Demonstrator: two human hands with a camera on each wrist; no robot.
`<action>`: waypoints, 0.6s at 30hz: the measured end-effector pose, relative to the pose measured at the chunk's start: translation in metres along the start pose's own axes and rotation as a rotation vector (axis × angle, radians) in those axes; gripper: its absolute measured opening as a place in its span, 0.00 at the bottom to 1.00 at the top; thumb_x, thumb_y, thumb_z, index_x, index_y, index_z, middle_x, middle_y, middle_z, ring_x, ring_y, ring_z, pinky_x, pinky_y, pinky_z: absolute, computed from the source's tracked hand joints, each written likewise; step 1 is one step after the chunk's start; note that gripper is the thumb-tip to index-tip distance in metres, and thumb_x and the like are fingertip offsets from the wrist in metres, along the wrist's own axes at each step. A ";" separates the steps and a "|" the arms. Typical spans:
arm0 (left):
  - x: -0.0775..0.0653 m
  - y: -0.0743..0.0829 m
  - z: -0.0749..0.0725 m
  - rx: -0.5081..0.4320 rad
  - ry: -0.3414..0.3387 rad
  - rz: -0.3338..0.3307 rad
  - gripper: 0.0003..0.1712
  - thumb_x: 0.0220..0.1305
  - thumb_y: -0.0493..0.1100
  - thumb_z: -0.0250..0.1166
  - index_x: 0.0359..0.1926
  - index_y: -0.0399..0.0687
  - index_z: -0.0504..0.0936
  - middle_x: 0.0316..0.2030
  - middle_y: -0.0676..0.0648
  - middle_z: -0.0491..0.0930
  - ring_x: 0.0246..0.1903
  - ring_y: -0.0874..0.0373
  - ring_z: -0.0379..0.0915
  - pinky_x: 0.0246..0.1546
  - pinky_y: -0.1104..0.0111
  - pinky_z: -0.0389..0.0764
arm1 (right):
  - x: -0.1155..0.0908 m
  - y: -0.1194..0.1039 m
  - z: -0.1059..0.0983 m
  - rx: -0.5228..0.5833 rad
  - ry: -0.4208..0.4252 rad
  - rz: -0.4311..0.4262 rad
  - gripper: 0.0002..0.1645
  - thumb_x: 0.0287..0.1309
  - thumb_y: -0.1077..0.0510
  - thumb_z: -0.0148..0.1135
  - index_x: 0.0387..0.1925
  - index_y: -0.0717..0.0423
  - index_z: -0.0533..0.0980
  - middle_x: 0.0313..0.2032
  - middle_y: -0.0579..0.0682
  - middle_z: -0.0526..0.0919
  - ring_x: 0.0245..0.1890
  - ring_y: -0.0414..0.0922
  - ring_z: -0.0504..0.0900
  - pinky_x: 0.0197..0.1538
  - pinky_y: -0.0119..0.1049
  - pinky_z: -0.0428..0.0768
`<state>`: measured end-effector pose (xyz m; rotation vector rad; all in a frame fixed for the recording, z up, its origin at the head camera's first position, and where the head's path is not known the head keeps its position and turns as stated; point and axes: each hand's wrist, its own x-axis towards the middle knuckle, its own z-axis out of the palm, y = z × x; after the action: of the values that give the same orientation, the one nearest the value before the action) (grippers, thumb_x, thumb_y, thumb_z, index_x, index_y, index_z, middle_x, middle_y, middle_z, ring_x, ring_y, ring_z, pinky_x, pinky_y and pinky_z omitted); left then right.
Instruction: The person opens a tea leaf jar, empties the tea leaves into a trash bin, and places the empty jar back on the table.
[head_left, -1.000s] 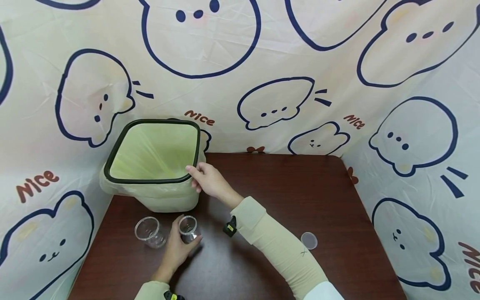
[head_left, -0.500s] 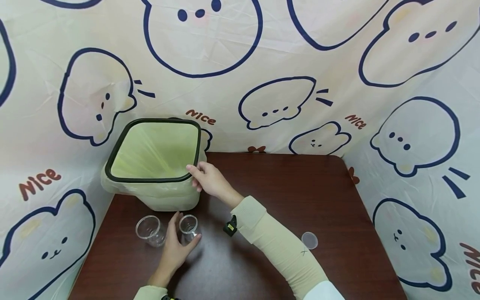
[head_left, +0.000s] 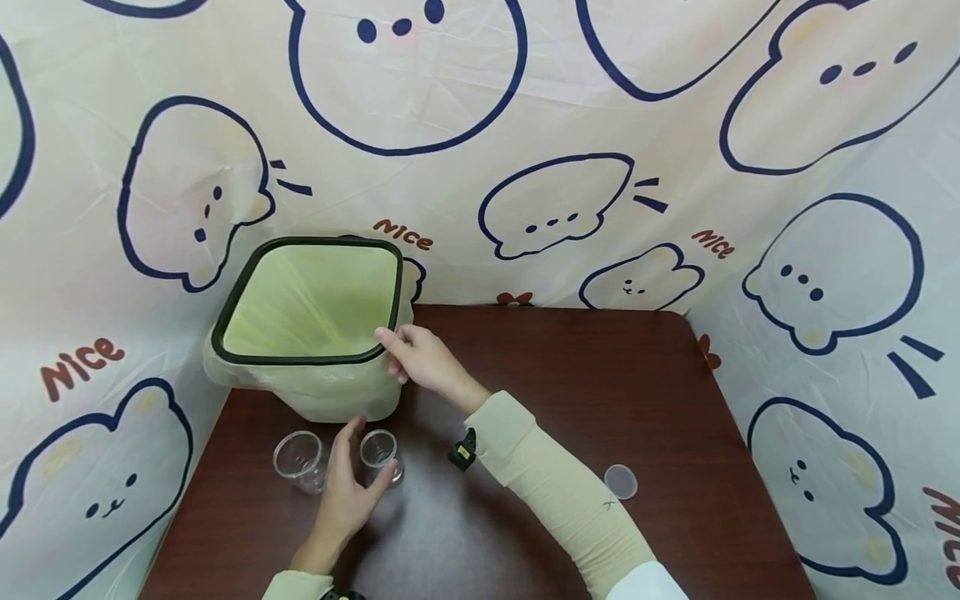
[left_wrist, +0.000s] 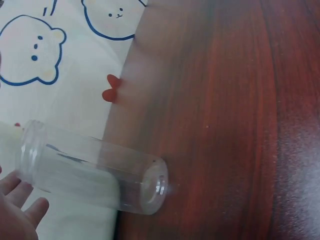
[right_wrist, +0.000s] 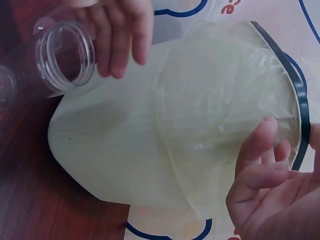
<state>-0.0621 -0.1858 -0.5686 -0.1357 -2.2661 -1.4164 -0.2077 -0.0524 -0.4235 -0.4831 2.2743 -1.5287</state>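
Observation:
A clear, lidless plastic jar point(head_left: 378, 450) stands upright on the table in front of a pale trash bin point(head_left: 330, 398). My left hand point(head_left: 347, 492) is beside the jar, its fingers and thumb spread around the near left side. In the left wrist view the fingers are apart from the jar point(left_wrist: 95, 167). At the bin's near right corner, my right hand point(head_left: 426, 360) holds the dark rim, thumb over the edge and the other fingers curled outside. Part of that grip is cut off in the right wrist view.
Another clear plastic jar point(head_left: 298, 465) stands left of my left hand. A small round translucent disc point(head_left: 620, 482) lies on the brown table point(head_left: 600, 383) to the right, beside my sleeve. Patterned cloth point(head_left: 450, 192) hangs behind and at the sides.
My left hand has loosened from the jar and drawn slightly left, its fingers straighter. The jar stays standing. My right hand keeps its place at the bin's rim.

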 end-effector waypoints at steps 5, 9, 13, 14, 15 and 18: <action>0.007 0.007 -0.005 0.021 0.001 0.074 0.44 0.45 0.32 0.71 0.64 0.33 0.61 0.59 0.35 0.66 0.58 0.47 0.61 0.57 0.76 0.58 | 0.001 -0.001 -0.006 -0.002 0.019 0.019 0.34 0.61 0.29 0.43 0.25 0.55 0.73 0.18 0.49 0.79 0.19 0.50 0.78 0.32 0.43 0.77; 0.012 0.013 -0.011 0.049 -0.022 0.085 0.41 0.47 0.33 0.69 0.63 0.33 0.62 0.58 0.34 0.66 0.56 0.46 0.62 0.56 0.77 0.58 | -0.001 -0.006 -0.014 -0.029 0.036 0.021 0.36 0.62 0.29 0.41 0.23 0.55 0.72 0.18 0.50 0.79 0.21 0.55 0.79 0.33 0.44 0.77; 0.020 0.021 -0.018 0.071 -0.054 0.087 0.36 0.49 0.34 0.68 0.60 0.31 0.66 0.55 0.35 0.69 0.54 0.49 0.63 0.56 0.77 0.57 | -0.006 -0.007 -0.025 -0.071 0.028 0.012 0.35 0.62 0.30 0.42 0.22 0.55 0.72 0.19 0.51 0.79 0.23 0.55 0.80 0.32 0.41 0.76; 0.023 0.024 -0.020 0.074 -0.069 0.089 0.35 0.50 0.34 0.68 0.60 0.32 0.67 0.55 0.37 0.70 0.54 0.50 0.64 0.56 0.77 0.57 | -0.007 -0.007 -0.028 -0.079 0.027 0.010 0.34 0.63 0.31 0.42 0.22 0.55 0.73 0.20 0.51 0.79 0.24 0.56 0.80 0.31 0.40 0.76; 0.026 0.027 -0.021 0.075 -0.084 0.092 0.34 0.51 0.35 0.68 0.60 0.33 0.67 0.54 0.38 0.71 0.54 0.51 0.65 0.56 0.78 0.57 | -0.008 -0.006 -0.033 -0.092 0.027 0.006 0.34 0.63 0.31 0.43 0.22 0.55 0.73 0.20 0.52 0.79 0.23 0.54 0.80 0.31 0.40 0.76; 0.037 0.038 -0.025 0.085 -0.149 0.102 0.31 0.54 0.37 0.68 0.59 0.40 0.70 0.54 0.44 0.73 0.55 0.53 0.66 0.57 0.79 0.58 | -0.012 -0.003 -0.049 -0.141 0.041 0.014 0.32 0.63 0.32 0.43 0.24 0.54 0.74 0.21 0.51 0.80 0.23 0.51 0.80 0.32 0.39 0.75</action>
<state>-0.0745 -0.1961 -0.5119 -0.3344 -2.3981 -1.2937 -0.2200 -0.0085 -0.4027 -0.4760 2.4236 -1.3895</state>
